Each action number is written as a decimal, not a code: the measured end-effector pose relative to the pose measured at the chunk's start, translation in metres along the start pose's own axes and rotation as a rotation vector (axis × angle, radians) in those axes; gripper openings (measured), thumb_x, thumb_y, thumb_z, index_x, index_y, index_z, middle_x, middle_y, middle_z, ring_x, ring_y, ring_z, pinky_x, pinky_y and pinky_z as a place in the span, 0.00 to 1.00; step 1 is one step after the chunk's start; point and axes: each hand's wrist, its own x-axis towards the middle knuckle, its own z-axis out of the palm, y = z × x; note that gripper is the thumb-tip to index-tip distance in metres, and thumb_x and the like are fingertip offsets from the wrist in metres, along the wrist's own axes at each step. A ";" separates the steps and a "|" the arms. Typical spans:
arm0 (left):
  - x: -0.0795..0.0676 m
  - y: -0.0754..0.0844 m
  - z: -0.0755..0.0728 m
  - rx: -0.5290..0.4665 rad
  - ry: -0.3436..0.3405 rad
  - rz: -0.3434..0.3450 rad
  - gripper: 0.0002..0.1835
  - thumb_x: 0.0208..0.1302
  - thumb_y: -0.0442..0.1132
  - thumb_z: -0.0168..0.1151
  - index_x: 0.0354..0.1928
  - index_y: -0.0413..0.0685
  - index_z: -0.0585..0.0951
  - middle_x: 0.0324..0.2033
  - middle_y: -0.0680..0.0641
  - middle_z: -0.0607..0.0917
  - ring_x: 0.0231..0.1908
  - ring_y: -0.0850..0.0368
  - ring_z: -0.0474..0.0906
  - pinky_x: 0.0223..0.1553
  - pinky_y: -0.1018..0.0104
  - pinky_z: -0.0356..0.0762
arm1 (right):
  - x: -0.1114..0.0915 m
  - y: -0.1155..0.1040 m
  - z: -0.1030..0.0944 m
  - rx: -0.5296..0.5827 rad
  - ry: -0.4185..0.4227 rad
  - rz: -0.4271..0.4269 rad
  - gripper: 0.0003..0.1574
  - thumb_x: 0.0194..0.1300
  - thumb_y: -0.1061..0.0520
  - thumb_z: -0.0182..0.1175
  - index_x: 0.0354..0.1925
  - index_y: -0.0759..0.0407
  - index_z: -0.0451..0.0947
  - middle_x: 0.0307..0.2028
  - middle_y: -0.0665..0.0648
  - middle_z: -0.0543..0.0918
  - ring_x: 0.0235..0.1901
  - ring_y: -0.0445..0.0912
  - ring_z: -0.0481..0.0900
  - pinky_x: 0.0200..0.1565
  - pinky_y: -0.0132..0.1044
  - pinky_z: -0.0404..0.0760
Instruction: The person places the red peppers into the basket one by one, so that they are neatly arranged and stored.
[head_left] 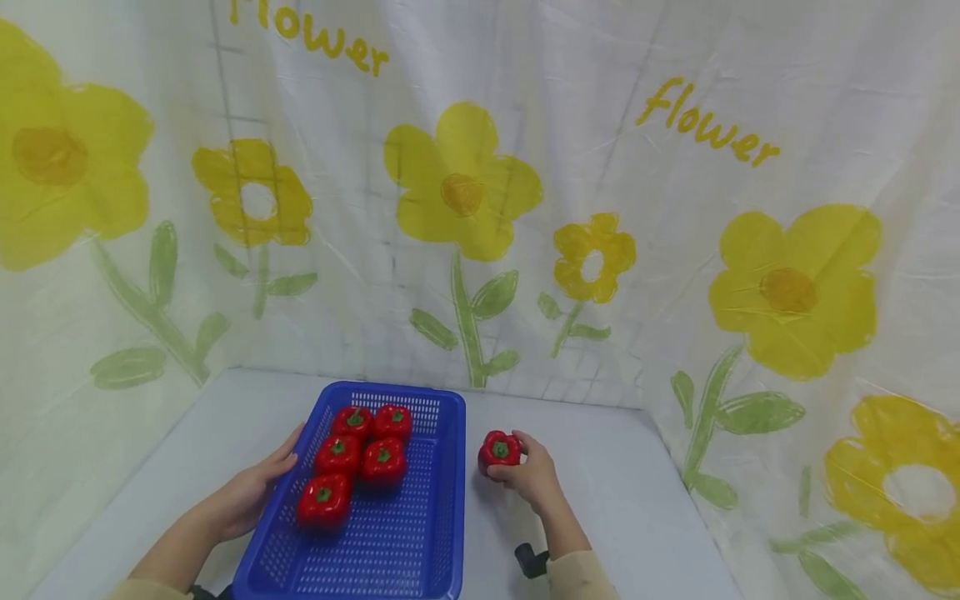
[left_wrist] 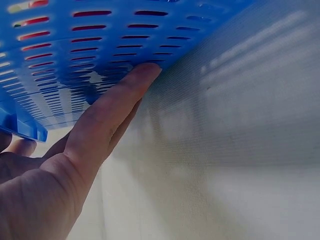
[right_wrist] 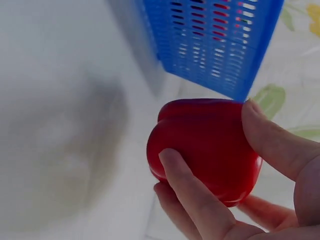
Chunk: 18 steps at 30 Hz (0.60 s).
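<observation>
My right hand (head_left: 534, 477) holds a red bell pepper (head_left: 498, 451) with a green stem, just to the right of a blue plastic basket (head_left: 464, 467). In the right wrist view, the fingers and thumb grip the sides of the pepper (right_wrist: 205, 145), and the basket wall (right_wrist: 210, 50) rises close behind it. My left hand (head_left: 251, 500) rests against the basket's outer left side. Its fingers lie fairly straight along the slotted wall (left_wrist: 100, 45) in the left wrist view. Several more red bell peppers (head_left: 384, 463) sit in the left and far part of the basket.
The basket stands on a white table (head_left: 607, 475). Behind and around the table hangs a pale curtain (head_left: 345, 275) printed with yellow flowers. A black wrist mount (head_left: 531, 561) is strapped at my right wrist.
</observation>
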 end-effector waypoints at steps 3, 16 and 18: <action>0.000 -0.002 -0.001 -0.002 0.004 0.001 0.33 0.82 0.56 0.27 0.76 0.74 0.23 0.78 0.36 0.24 0.75 0.24 0.32 0.63 0.38 0.73 | -0.002 -0.007 -0.001 0.000 0.014 -0.023 0.55 0.51 0.61 0.78 0.73 0.62 0.64 0.67 0.72 0.71 0.62 0.66 0.75 0.42 0.47 0.89; -0.001 0.001 0.001 -0.022 0.011 0.009 0.34 0.82 0.54 0.29 0.76 0.74 0.23 0.77 0.37 0.22 0.75 0.23 0.29 0.64 0.36 0.71 | -0.010 -0.039 -0.005 0.054 0.049 -0.100 0.55 0.53 0.54 0.79 0.73 0.60 0.64 0.68 0.73 0.70 0.56 0.64 0.82 0.42 0.45 0.89; -0.001 0.000 0.002 -0.021 0.014 0.008 0.34 0.82 0.54 0.29 0.76 0.74 0.23 0.77 0.38 0.22 0.75 0.23 0.28 0.63 0.36 0.71 | -0.012 -0.044 -0.004 0.065 0.055 -0.112 0.55 0.53 0.53 0.79 0.73 0.59 0.65 0.68 0.73 0.70 0.56 0.64 0.82 0.42 0.45 0.89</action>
